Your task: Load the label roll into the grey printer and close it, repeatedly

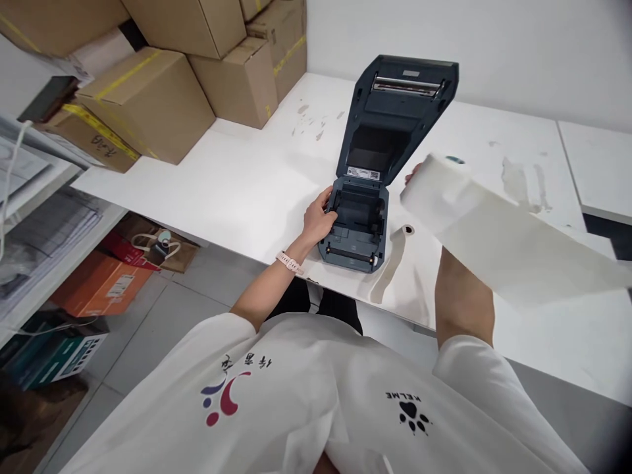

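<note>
A dark grey label printer [358, 227] stands near the front edge of a white table [247, 184], its lid [395, 118] swung up and open. My left hand [318, 217] rests on the printer's left side, fingers curled over the edge of the empty paper bay. My right hand [412, 174] is almost wholly hidden behind a white paper roll [439, 187] that it holds up to the right of the printer. A long strip of paper [533, 250] trails from the roll toward the right edge of view.
Brown cardboard boxes [158, 99] are stacked at the table's back left. A shelf with papers [44, 230] stands at left, with orange and teal boxes [99, 283] on the floor below. A small white ring [407, 230] lies beside the printer. Stains mark the tabletop.
</note>
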{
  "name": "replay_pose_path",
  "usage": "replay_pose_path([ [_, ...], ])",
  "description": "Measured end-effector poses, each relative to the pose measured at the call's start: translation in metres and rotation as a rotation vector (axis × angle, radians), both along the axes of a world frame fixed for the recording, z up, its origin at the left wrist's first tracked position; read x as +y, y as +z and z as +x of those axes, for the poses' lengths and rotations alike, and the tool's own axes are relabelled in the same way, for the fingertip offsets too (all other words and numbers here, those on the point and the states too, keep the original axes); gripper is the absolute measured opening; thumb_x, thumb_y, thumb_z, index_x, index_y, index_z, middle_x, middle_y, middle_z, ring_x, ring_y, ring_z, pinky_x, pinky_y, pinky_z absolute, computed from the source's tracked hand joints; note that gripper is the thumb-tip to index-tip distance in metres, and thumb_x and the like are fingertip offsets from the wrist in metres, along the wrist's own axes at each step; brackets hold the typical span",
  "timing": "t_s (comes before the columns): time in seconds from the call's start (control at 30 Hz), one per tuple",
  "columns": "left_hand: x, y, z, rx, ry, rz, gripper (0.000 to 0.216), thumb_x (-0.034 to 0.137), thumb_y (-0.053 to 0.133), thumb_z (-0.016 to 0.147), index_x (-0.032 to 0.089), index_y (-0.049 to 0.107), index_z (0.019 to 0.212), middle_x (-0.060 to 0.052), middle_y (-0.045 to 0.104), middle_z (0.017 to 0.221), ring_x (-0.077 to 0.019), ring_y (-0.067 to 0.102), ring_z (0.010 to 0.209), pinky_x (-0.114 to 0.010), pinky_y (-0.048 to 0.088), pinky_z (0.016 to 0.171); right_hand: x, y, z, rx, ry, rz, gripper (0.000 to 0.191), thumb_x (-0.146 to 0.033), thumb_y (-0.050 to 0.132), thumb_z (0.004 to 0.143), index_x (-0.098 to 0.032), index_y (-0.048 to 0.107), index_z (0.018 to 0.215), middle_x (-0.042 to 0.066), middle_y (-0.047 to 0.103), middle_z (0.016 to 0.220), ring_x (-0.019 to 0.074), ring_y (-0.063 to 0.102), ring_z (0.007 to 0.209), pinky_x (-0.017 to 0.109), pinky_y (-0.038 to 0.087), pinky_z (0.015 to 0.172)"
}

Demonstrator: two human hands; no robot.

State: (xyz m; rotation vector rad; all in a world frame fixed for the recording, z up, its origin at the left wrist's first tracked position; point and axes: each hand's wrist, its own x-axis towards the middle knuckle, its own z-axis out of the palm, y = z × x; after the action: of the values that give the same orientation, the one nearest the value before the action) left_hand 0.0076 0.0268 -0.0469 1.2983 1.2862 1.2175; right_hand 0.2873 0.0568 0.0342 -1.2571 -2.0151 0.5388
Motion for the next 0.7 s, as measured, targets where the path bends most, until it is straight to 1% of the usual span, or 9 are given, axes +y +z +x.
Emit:
replay_pose_path([
  [0.03, -0.001, 0.001, 0.0, 0.002, 0.001, -0.004, 0.084, 0.007, 0.056, 0.066, 0.026, 0.052, 0.148, -0.003, 0.062, 0.146, -0.0296, 0.051, 0.142, -0.048, 0.035, 0.123, -0.008, 0.012, -0.009, -0.007, 0.052, -0.025, 0.054, -0.057, 0.036, 0.097, -0.02, 0.055, 0.132, 0.012, 0.072, 0.121, 0.024, 0.072, 0.1, 0.039, 0.059, 0.081],
  [0.1, -0.003, 0.005, 0.001, 0.02, 0.001, -0.011, 0.084, 0.008, 0.056, 0.067, 0.024, 0.05, 0.149, -0.005, 0.06, 0.148, -0.0302, 0.051, 0.142, -0.048, 0.036, 0.122, -0.02, 0.033, -0.033, -0.072, 0.157, -0.104, 0.059, -0.058, 0.061, 0.085, -0.021, 0.057, 0.131, 0.01, 0.071, 0.125, 0.0274, 0.07, 0.104, 0.041, 0.057, 0.088],
  [0.17, -0.005, 0.01, 0.001, 0.046, 0.0, -0.011, 0.084, 0.008, 0.056, 0.067, 0.022, 0.049, 0.15, -0.007, 0.06, 0.148, -0.0309, 0.052, 0.141, -0.047, 0.038, 0.12, -0.026, 0.045, -0.062, -0.268, 0.215, -0.158, 0.066, -0.051, 0.076, 0.07, -0.023, 0.059, 0.128, 0.008, 0.07, 0.125, 0.0314, 0.068, 0.106, 0.044, 0.055, 0.091],
  [0.23, -0.008, 0.015, 0.001, 0.072, 0.005, -0.015, 0.084, 0.008, 0.056, 0.067, 0.022, 0.05, 0.149, -0.008, 0.061, 0.147, -0.0312, 0.054, 0.14, -0.047, 0.04, 0.118, -0.024, 0.047, -0.089, -0.506, 0.224, -0.194, 0.065, -0.046, 0.077, 0.067, -0.023, 0.059, 0.125, 0.009, 0.071, 0.123, 0.0337, 0.068, 0.105, 0.044, 0.054, 0.088],
  [0.3, -0.01, 0.02, 0.001, 0.097, 0.015, -0.027, 0.083, 0.008, 0.056, 0.067, 0.022, 0.051, 0.148, -0.008, 0.063, 0.145, -0.0311, 0.056, 0.137, -0.046, 0.041, 0.117, -0.017, 0.041, -0.108, -0.687, 0.207, -0.226, 0.062, -0.042, 0.075, 0.068, -0.023, 0.058, 0.125, 0.011, 0.071, 0.122, 0.0351, 0.068, 0.104, 0.044, 0.054, 0.085],
  [0.4, -0.011, 0.023, 0.001, 0.13, 0.028, -0.048, 0.081, 0.008, 0.056, 0.068, 0.022, 0.052, 0.147, -0.007, 0.065, 0.142, -0.0301, 0.059, 0.134, -0.045, 0.042, 0.116, -0.006, 0.027, -0.123, -0.83, 0.171, -0.269, 0.063, -0.041, 0.072, 0.071, -0.018, 0.057, 0.127, 0.016, 0.071, 0.123, 0.0384, 0.068, 0.106, 0.046, 0.054, 0.085],
  [0.5, -0.012, 0.024, 0.0, 0.144, 0.021, -0.053, 0.08, 0.009, 0.056, 0.069, 0.024, 0.052, 0.147, -0.006, 0.066, 0.141, -0.0291, 0.06, 0.133, -0.044, 0.043, 0.115, -0.006, 0.019, -0.123, -0.837, 0.149, -0.269, 0.069, -0.043, 0.071, 0.077, -0.015, 0.053, 0.137, 0.019, 0.067, 0.131, 0.0416, 0.065, 0.117, 0.051, 0.052, 0.094],
  [0.57, -0.013, 0.025, 0.0, 0.139, 0.014, -0.054, 0.079, 0.009, 0.056, 0.07, 0.025, 0.051, 0.148, -0.006, 0.066, 0.14, -0.0287, 0.061, 0.131, -0.043, 0.044, 0.113, -0.016, 0.018, -0.118, -0.77, 0.153, -0.203, 0.069, -0.043, 0.068, 0.083, -0.015, 0.05, 0.144, 0.02, 0.062, 0.14, 0.0415, 0.06, 0.126, 0.054, 0.049, 0.102],
  [0.7, -0.016, 0.027, 0.0, 0.107, 0.007, -0.038, 0.077, 0.009, 0.054, 0.071, 0.027, 0.052, 0.147, -0.004, 0.065, 0.141, -0.0275, 0.062, 0.128, -0.042, 0.047, 0.109, -0.066, 0.015, -0.104, -0.495, 0.166, 0.0, 0.052, -0.04, 0.056, 0.096, -0.016, 0.055, 0.142, 0.016, 0.059, 0.146, 0.0355, 0.056, 0.134, 0.052, 0.048, 0.109],
])
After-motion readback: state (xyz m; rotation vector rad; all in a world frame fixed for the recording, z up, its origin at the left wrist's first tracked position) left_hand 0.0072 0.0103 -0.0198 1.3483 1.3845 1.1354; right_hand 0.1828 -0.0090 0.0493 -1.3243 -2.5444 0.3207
